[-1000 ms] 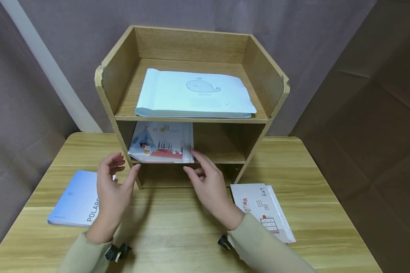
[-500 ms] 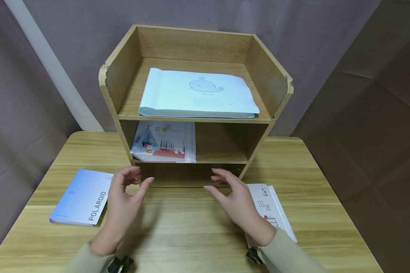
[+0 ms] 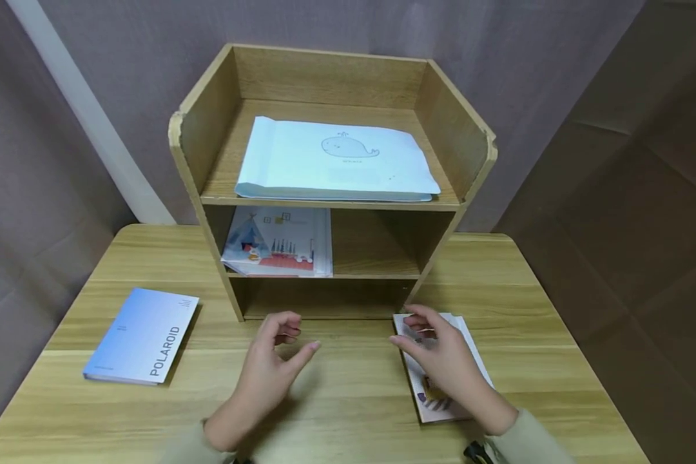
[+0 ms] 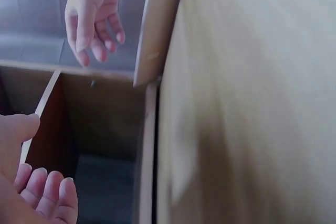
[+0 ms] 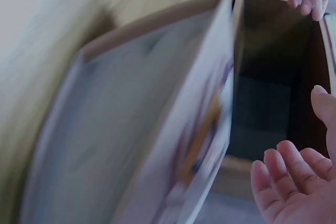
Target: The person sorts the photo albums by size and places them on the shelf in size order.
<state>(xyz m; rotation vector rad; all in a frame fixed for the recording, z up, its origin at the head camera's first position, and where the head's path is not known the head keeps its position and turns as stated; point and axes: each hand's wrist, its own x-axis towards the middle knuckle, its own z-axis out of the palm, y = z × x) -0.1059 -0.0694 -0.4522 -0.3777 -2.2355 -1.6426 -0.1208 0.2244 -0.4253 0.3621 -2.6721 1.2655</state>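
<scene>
My left hand (image 3: 275,367) is in front of the small wooden shelf, fingers loosely bent, nothing in its grasp. To the right, my right hand (image 3: 446,354) is over a white illustrated book (image 3: 420,367) on the table and hides part of its cover. Its thumb and fingers are apart, and no object shows between them. In the right wrist view the same book (image 5: 205,135) looms large and blurred beside the relaxed right hand (image 5: 299,182). Both hands also show in the left wrist view, the left hand (image 4: 37,187) low at the left, the right hand (image 4: 97,19) near the top.
The wooden shelf (image 3: 209,135) stands at the table's back. A pale blue whale-print book (image 3: 336,161) lies on its top level. A book with a tent picture (image 3: 275,241) lies at the left of the middle level. On the table (image 3: 348,386), a blue POLAROID book (image 3: 142,335) lies left.
My right hand has come away from the tent-picture book and moved right and down, over the white book. My left hand has moved right and down toward the table's middle.
</scene>
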